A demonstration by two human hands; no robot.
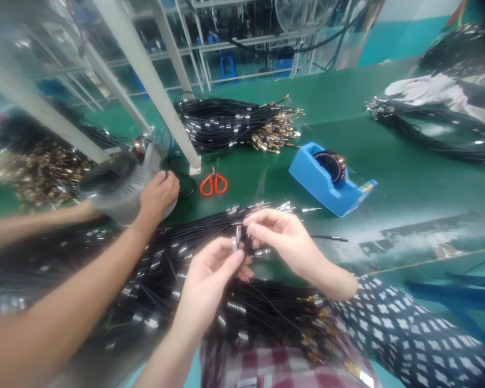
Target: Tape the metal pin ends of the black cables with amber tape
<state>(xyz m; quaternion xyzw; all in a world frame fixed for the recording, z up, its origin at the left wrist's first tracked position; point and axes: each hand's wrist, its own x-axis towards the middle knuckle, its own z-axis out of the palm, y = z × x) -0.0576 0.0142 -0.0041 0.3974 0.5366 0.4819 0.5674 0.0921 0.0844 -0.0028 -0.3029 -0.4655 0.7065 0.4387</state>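
Note:
In the middle of the head view, my left hand [214, 269] is closed around a black cable [248, 245] with silver metal connectors at its end. My right hand [285, 237] meets it from the other side, thumb and forefinger pinched at the upper part of the same cable. Exactly what lies between those fingertips is too small to make out. Beneath both hands spreads a large bundle of black cables [267, 302] with silver sleeves and brass-coloured ends, partly across my lap. More cable ends [283, 207] stick out just beyond my fingers.
A blue tape dispenser [323, 188] stands right of red-handled scissors [214, 184]. At left, a co-worker's hands touch a grey machine [125, 196]. Behind are a coiled cable bundle [234, 124] and a white post [153, 86]. Further cables [424, 134] lie on the green table [331, 108].

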